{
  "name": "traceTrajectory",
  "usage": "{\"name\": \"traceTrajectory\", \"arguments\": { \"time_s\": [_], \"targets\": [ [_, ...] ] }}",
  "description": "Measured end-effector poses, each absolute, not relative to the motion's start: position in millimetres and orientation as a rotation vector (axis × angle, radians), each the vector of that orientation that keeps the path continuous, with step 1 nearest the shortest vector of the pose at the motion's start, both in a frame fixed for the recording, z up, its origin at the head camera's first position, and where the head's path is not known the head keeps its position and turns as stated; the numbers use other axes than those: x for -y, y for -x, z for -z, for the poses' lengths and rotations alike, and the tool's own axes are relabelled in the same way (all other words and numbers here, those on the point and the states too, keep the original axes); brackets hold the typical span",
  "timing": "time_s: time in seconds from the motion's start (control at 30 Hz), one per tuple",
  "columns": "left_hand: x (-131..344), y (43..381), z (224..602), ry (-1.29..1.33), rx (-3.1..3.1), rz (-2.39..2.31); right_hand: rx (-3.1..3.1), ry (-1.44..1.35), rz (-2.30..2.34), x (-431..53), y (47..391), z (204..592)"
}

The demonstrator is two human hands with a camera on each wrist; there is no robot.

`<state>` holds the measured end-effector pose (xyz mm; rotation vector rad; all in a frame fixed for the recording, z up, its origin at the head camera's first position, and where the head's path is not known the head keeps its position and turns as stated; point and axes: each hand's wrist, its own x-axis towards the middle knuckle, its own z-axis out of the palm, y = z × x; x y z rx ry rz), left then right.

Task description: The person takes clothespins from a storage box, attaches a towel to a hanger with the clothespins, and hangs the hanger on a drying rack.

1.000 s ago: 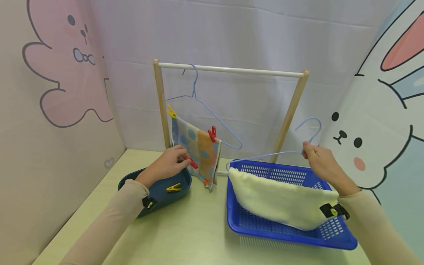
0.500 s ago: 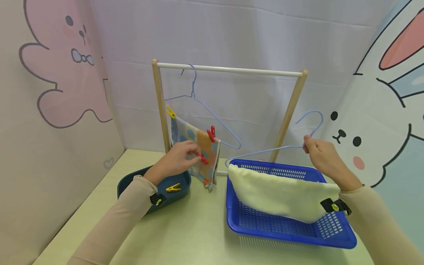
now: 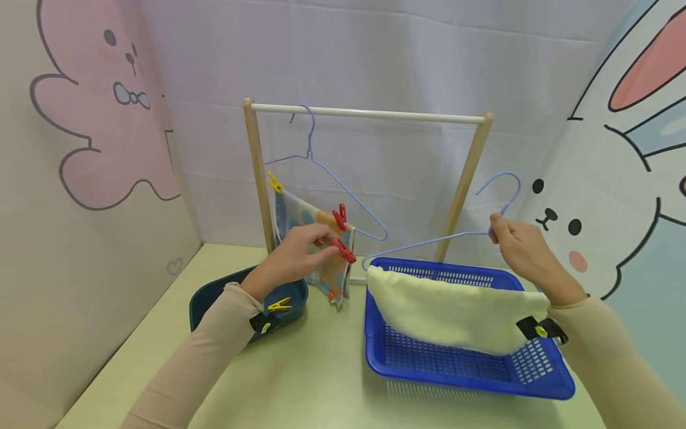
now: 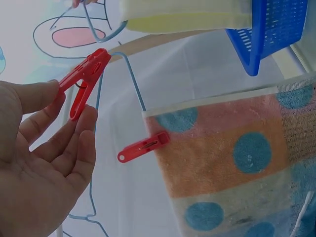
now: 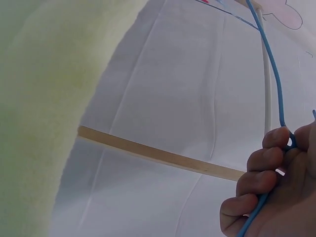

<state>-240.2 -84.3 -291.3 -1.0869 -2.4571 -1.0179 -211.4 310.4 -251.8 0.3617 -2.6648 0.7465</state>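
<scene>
My left hand point(image 3: 297, 253) pinches a red clothespin point(image 4: 88, 79) between thumb and fingers, in front of the patterned towel. My right hand point(image 3: 517, 247) grips a blue wire hanger point(image 3: 423, 243) just below its hook. A pale yellow towel point(image 3: 450, 310) is draped over that hanger's lower bar, above the blue basket point(image 3: 466, 384). On the rack's rail hangs a second blue hanger point(image 3: 345, 187). It carries the patterned towel point(image 4: 227, 158), fixed by a yellow clothespin point(image 3: 275, 183) and a red clothespin point(image 3: 340, 217).
A dark teal bin point(image 3: 206, 301) with a yellow clothespin point(image 3: 280, 305) in it stands at the left. The rack has a white rail point(image 3: 370, 112) and wooden posts point(image 3: 464, 187). Printed curtains point(image 3: 107, 250) surround the table point(image 3: 300, 381).
My left hand has moved right and up from the teal bin with the red clothespin. My right hand has raised the hanger and yellow towel slightly.
</scene>
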Motion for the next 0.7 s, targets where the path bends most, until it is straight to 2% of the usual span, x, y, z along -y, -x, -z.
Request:
{"name": "traceTrajectory", "arguments": {
  "time_s": [0.7],
  "targets": [
    [55.8, 230.8, 287.8, 1.264, 2.205, 1.007, 2.59, -0.366, -0.718, -299.0, 209.3, 247.2]
  ]
}}
